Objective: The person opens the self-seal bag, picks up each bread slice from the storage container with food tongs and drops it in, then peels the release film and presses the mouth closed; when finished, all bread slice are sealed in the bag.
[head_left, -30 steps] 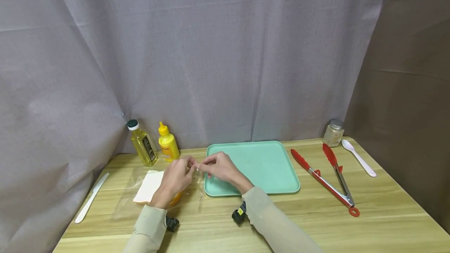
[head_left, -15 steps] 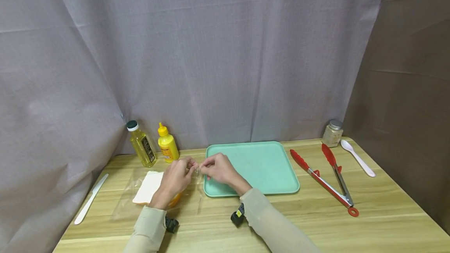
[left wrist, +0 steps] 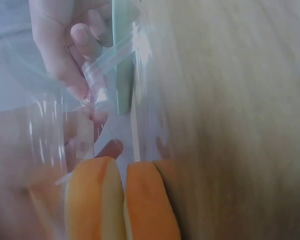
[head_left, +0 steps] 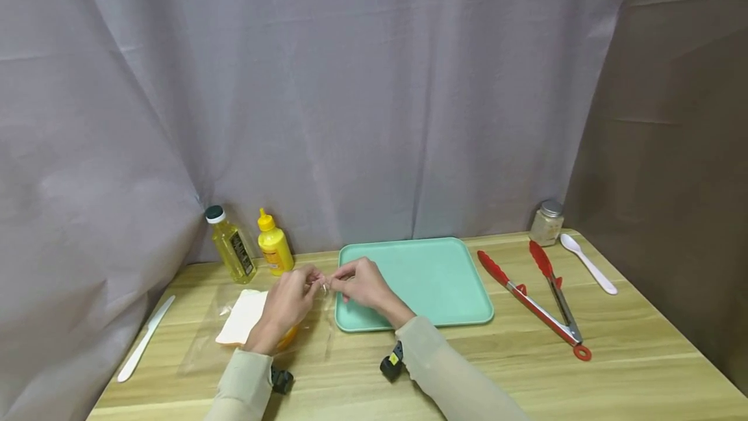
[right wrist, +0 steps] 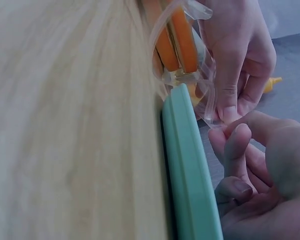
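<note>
While both hands, left hand (head_left: 289,301) and right hand (head_left: 361,283), pinch its mouth, the clear bread bag (head_left: 257,323) lies flat, pointing toward the tray (head_left: 432,278).

On the light wooden table (head_left: 613,349), the mint-green plastic tray (head_left: 432,278) sits at centre. At nine o'clock lies the clear plastic bag of bread slices (head_left: 242,320); at three o'clock, the red-tipped metal tongs (head_left: 537,304); at ten o'clock, the yellow squeeze bottle (head_left: 274,251).
</note>
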Demonstrator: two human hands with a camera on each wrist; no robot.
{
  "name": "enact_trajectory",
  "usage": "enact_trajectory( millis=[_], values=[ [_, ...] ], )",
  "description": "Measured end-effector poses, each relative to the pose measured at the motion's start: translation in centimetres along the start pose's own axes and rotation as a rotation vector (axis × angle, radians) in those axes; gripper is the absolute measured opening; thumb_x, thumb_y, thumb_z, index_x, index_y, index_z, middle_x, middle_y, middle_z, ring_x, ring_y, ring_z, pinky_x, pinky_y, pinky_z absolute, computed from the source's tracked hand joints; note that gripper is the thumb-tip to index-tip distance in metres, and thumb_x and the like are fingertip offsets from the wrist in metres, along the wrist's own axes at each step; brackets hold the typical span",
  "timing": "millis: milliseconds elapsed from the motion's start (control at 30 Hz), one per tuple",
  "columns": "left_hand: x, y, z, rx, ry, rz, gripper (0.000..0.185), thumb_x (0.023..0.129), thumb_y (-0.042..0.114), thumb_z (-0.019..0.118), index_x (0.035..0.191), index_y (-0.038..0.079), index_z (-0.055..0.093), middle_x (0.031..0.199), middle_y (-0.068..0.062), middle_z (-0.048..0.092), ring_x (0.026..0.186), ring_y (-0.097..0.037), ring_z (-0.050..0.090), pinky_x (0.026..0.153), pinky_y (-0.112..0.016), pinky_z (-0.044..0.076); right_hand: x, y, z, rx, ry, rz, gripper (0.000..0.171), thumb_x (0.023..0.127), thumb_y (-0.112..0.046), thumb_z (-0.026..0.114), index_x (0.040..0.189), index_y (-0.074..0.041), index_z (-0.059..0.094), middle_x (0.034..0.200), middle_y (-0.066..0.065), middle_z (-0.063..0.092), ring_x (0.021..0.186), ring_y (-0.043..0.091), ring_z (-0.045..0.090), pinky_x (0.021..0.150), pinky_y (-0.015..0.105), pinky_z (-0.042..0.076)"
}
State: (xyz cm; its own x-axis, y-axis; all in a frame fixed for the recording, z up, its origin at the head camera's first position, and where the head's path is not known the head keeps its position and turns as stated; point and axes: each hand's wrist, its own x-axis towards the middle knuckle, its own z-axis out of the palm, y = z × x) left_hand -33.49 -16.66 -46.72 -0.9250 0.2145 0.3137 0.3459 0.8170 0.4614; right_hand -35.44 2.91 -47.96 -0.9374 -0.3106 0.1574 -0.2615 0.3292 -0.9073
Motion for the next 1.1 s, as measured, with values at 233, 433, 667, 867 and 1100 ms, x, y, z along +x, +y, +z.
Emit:
enact_trajectory(
  millis=[233,433,667,867,1100],
  values=[
    [0.0,-0.1,0.2,0.001,0.007,0.003,0.004,0.103,0.02,0.077,0.098,0.02,0.078,0.098,0.001,0.083,0.083,-0.01,0.073,0.071,-0.036,0.061,-0.1,-0.1,0.2,-0.036,0.013,0.0,0.012,0.096,-0.009,0.074,0.096,-0.012,0.086,0.082,0.009,0.082,0.051,0.009,0.063,0.05,0.019,0.043],
    [0.1,-0.4,0.1,-0.019,0.0,0.0,0.005,0.102,0.017,0.076,0.099,0.02,0.078,0.096,0.002,0.083,0.081,-0.008,0.07,0.069,-0.034,0.059,0.0,0.1,0.0,-0.039,-0.027,-0.009,0.01,0.099,-0.01,0.075,0.1,-0.012,0.085,0.089,0.006,0.082,0.054,0.009,0.065,0.054,0.019,0.047],
    [0.1,-0.8,-0.1,-0.066,-0.01,0.0,0.004,0.103,0.016,0.075,0.1,0.017,0.077,0.092,0.002,0.08,0.082,-0.01,0.072,0.071,-0.036,0.06,0.2,0.0,-0.9,0.058,-0.048,0.042,0.016,0.104,-0.009,0.068,0.111,-0.003,0.081,0.1,0.014,0.083,0.057,0.011,0.067,0.049,0.017,0.041],
    [0.0,-0.7,0.0,-0.064,0.001,0.008,0.005,0.103,0.02,0.076,0.1,0.017,0.077,0.096,0.001,0.082,0.085,-0.012,0.072,0.074,-0.039,0.061,0.1,0.0,-1.0,0.003,-0.058,0.033,0.016,0.102,-0.025,0.075,0.106,-0.012,0.083,0.095,0.009,0.082,0.058,0.011,0.067,0.056,0.019,0.043],
    [0.0,-0.5,-0.3,-0.105,-0.01,0.009,0.002,0.101,0.018,0.077,0.103,0.019,0.078,0.098,0.001,0.082,0.093,-0.017,0.077,0.085,-0.044,0.064,0.2,0.2,-0.2,-0.06,-0.024,-0.019,0.008,0.098,-0.023,0.082,0.097,-0.015,0.083,0.089,-0.001,0.08,0.054,0.009,0.066,0.052,0.018,0.043]
  ],
)
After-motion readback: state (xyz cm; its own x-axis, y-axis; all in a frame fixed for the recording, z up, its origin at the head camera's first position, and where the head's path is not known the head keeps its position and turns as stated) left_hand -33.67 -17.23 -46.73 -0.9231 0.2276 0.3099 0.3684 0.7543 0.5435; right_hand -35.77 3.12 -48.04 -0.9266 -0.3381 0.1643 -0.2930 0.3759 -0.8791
